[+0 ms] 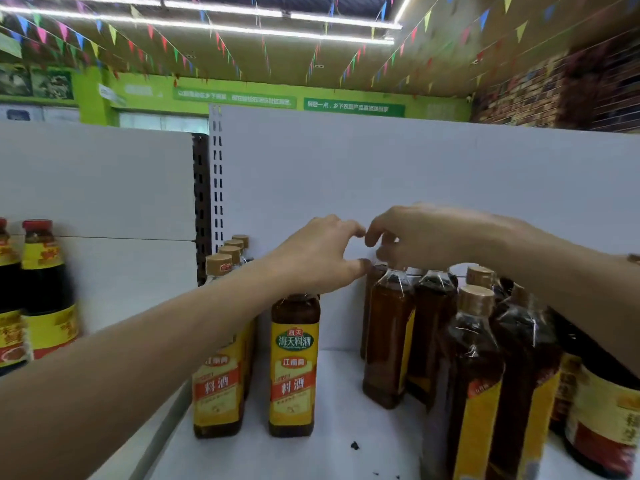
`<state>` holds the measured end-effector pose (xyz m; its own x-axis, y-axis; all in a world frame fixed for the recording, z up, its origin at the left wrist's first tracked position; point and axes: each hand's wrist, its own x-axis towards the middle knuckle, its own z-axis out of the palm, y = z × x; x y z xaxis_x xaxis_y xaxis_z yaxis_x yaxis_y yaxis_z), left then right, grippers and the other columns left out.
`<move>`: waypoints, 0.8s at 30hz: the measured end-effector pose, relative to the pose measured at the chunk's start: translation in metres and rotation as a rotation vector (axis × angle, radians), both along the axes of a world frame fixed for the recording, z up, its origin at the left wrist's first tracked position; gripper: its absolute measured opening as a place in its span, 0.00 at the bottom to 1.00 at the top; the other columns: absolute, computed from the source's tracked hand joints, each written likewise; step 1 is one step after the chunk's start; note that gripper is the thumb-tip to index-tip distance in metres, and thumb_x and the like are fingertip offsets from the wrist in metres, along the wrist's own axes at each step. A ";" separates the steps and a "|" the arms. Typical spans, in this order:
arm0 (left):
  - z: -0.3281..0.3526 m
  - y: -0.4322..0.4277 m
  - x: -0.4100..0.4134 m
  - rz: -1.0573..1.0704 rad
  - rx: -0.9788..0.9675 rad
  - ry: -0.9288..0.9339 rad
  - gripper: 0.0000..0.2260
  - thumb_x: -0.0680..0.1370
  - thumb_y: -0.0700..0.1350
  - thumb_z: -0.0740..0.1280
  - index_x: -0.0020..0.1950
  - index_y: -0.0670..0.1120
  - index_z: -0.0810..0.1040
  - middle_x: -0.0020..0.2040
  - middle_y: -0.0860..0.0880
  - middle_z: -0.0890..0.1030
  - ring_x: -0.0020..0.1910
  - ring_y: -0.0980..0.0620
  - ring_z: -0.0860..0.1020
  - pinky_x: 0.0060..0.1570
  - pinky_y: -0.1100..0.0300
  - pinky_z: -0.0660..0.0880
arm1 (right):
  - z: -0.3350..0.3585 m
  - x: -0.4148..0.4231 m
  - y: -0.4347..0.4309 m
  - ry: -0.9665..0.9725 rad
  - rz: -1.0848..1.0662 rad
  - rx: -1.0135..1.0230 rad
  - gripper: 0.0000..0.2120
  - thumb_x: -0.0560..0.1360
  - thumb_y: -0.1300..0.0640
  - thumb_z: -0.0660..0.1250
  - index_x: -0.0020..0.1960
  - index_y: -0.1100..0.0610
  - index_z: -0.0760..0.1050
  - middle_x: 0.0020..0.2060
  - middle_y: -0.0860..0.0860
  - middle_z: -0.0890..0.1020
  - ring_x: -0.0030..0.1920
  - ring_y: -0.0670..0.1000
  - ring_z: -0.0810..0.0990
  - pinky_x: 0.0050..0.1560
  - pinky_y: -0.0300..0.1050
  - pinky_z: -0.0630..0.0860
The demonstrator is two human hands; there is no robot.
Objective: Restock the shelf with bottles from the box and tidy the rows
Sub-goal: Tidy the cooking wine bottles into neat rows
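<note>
Left hand [317, 259]: curled over labelled bottle [294, 367] top; grip cannot be told.
Right hand [433, 237]: pinching amber bottle [388, 337] cap, toward the shelf [332, 424] back edge.

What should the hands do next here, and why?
Probably twist the amber bottle, whose top the right hand seems to pinch, until its label faces out. Its yellow label points sideways, while the front-facing bottle beneath the left hand shows its label squarely.
</note>
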<state>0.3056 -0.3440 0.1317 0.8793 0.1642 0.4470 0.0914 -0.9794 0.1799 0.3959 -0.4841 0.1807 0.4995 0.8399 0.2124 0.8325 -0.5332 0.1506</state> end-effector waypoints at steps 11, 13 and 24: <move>0.011 0.001 0.071 -0.023 0.019 0.347 0.14 0.80 0.54 0.68 0.50 0.43 0.82 0.45 0.48 0.81 0.45 0.47 0.78 0.43 0.54 0.75 | -0.002 0.054 0.013 -0.080 0.042 -0.299 0.18 0.75 0.61 0.67 0.63 0.47 0.77 0.49 0.45 0.82 0.43 0.48 0.76 0.42 0.42 0.72; 0.011 0.000 0.084 -0.033 0.023 0.359 0.14 0.79 0.54 0.69 0.40 0.45 0.77 0.41 0.48 0.77 0.42 0.47 0.75 0.40 0.56 0.71 | -0.004 0.059 0.018 -0.128 0.056 -0.263 0.12 0.74 0.63 0.65 0.54 0.50 0.77 0.38 0.43 0.78 0.39 0.48 0.75 0.36 0.42 0.69; 0.022 0.015 0.102 -0.069 -0.168 0.479 0.15 0.76 0.52 0.74 0.54 0.42 0.85 0.48 0.47 0.83 0.44 0.50 0.78 0.52 0.55 0.77 | -0.001 0.079 0.033 -0.030 0.109 -0.257 0.03 0.76 0.56 0.69 0.49 0.51 0.80 0.37 0.48 0.83 0.36 0.47 0.79 0.36 0.39 0.73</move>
<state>0.4072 -0.3291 0.1538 0.9903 0.1340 -0.0362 0.1388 -0.9472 0.2891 0.4747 -0.4515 0.1792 0.4000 0.9165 -0.0006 0.8758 -0.3820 0.2949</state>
